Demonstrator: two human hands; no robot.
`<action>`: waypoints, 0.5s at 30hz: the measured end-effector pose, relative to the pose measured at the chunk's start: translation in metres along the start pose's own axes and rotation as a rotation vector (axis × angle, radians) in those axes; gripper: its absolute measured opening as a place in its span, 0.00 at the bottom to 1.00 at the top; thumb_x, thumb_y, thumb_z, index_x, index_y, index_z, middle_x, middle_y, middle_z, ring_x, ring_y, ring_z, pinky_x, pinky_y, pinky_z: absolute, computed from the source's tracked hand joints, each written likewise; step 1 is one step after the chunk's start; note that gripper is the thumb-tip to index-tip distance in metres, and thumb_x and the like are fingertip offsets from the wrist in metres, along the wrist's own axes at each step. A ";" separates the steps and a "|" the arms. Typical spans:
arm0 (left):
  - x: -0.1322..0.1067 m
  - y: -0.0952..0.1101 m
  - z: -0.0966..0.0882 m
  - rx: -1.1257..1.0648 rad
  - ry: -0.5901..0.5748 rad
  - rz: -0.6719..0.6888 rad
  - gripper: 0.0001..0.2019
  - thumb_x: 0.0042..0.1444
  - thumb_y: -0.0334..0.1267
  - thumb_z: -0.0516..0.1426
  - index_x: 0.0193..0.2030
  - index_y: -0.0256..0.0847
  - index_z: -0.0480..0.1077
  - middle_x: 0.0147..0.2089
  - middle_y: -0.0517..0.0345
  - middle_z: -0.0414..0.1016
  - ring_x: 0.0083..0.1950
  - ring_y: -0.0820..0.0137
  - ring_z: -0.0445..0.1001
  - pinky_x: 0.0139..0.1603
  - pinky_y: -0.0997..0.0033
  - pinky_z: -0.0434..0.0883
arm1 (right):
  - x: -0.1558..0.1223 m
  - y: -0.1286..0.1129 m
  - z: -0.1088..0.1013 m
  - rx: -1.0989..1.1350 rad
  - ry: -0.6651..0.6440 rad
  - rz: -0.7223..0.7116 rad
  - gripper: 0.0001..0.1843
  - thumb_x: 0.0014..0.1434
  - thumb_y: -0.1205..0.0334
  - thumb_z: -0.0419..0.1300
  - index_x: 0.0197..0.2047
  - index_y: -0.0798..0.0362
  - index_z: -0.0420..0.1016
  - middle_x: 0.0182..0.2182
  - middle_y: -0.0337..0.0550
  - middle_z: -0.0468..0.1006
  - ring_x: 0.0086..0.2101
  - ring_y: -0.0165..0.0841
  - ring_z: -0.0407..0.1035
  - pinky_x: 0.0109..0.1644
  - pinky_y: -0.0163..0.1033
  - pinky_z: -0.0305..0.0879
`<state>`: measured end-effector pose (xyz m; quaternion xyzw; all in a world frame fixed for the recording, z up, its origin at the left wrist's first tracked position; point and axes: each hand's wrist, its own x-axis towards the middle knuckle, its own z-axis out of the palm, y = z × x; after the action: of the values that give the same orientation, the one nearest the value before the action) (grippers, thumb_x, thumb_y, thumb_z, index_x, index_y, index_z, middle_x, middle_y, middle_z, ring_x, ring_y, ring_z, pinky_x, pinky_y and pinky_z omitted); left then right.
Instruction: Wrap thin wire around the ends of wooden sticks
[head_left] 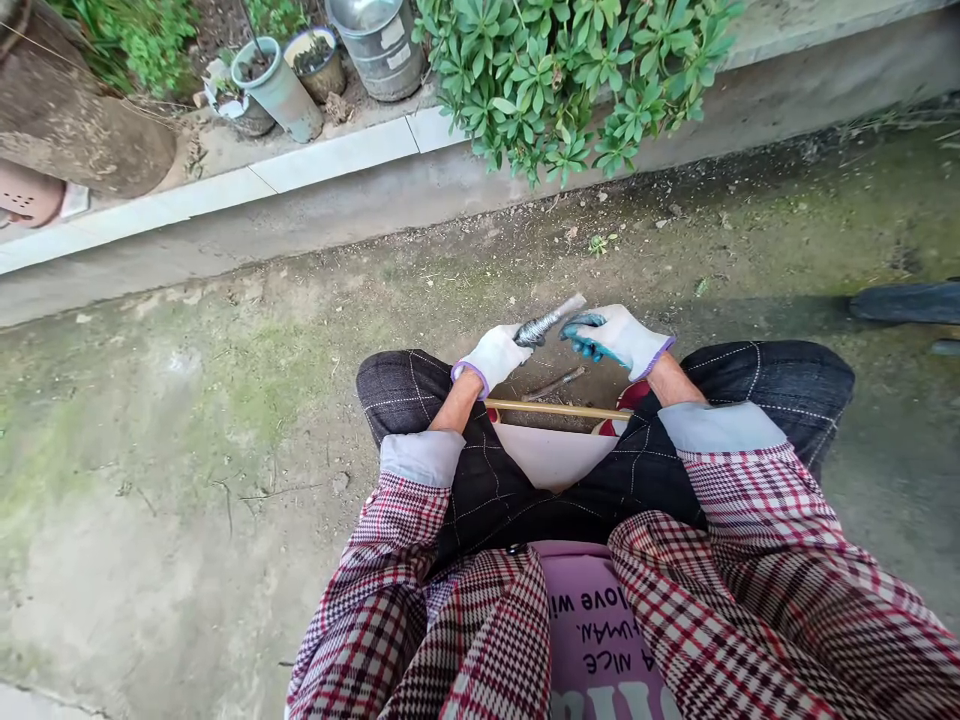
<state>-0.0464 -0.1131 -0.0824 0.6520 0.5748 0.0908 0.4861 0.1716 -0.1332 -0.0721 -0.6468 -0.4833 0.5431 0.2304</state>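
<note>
My left hand [495,357], in a white glove with a purple cuff and dark palm, is closed around a short stick wrapped in silvery wire [551,320]. The stick's bare end points up and to the right. Close to that end is my right hand [616,338], in a matching glove with blue-grey coated fingers. Its fingers are curled in; whatever they may pinch is too fine to make out. Below the hands, a thin stick [555,384] lies on the ground. Nearer to me, a pale wooden rod [559,409] runs crosswise between my knees, along a whitish sheet [555,455].
A low tiled ledge [330,165] crosses ahead. On it stand a metal bucket [381,50], a pale green pot [281,95] and a large brown jar [82,110]. A leafy bush [577,80] overhangs the ledge. A dark object [904,302] lies at the right edge.
</note>
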 end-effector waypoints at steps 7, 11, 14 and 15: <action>0.007 -0.002 -0.007 -0.065 0.155 -0.121 0.18 0.61 0.30 0.56 0.57 0.34 0.76 0.35 0.56 0.78 0.29 0.76 0.73 0.28 0.81 0.69 | -0.007 -0.004 0.004 -0.086 -0.115 -0.084 0.08 0.56 0.60 0.64 0.31 0.56 0.81 0.23 0.40 0.78 0.23 0.28 0.68 0.27 0.33 0.65; 0.007 -0.007 -0.010 0.415 0.143 -0.143 0.15 0.64 0.31 0.57 0.55 0.38 0.77 0.40 0.49 0.82 0.44 0.67 0.80 0.46 0.73 0.74 | -0.017 -0.010 0.002 -0.208 -0.178 -0.179 0.12 0.57 0.55 0.62 0.32 0.55 0.81 0.22 0.37 0.76 0.22 0.28 0.65 0.26 0.34 0.59; 0.002 -0.010 0.000 0.526 0.063 -0.135 0.12 0.61 0.28 0.58 0.48 0.38 0.79 0.44 0.45 0.82 0.53 0.61 0.80 0.57 0.66 0.73 | -0.018 -0.013 -0.003 -0.388 -0.135 -0.246 0.13 0.57 0.55 0.60 0.30 0.54 0.82 0.20 0.37 0.74 0.23 0.29 0.63 0.28 0.36 0.56; 0.000 -0.010 0.005 0.595 0.007 -0.113 0.12 0.61 0.29 0.57 0.48 0.38 0.80 0.46 0.44 0.82 0.54 0.60 0.80 0.59 0.64 0.73 | -0.017 -0.013 -0.005 -0.450 -0.104 -0.267 0.13 0.57 0.56 0.60 0.29 0.54 0.81 0.20 0.37 0.73 0.24 0.29 0.63 0.29 0.36 0.55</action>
<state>-0.0497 -0.1169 -0.0917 0.7325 0.6131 -0.1066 0.2758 0.1722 -0.1413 -0.0523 -0.5835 -0.6841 0.4194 0.1251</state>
